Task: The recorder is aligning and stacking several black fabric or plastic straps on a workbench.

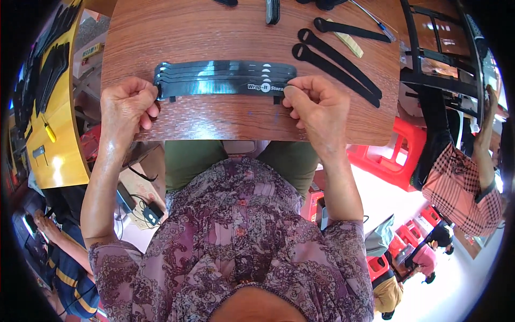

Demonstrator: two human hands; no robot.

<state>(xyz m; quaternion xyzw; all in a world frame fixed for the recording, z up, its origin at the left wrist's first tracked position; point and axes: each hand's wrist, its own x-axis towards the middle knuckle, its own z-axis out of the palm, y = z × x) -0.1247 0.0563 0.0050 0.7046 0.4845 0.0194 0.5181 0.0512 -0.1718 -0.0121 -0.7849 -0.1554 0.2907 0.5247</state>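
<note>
A stack of glossy black straps (206,80) with white print lies crosswise near the front edge of the wooden table, its layers slightly fanned. My left hand (126,104) pinches the stack's left end between thumb and fingers. At the other end, my right hand (322,104) grips it with the thumb on top. Two short dark tabs stick out below the straps' lower edge. Beyond my right hand are a few loose black straps with slotted, rounded ends (340,67). One more black strap (354,30) crosses a pale yellow stick (351,45).
A thin blue-tipped tool (380,24) and a small dark bundle (272,12) lie toward the far side. At left, a yellow table (67,155) carries black straps and a yellow-handled screwdriver (49,130). A red stool (394,158) and a person in checked clothing (456,188) are at right.
</note>
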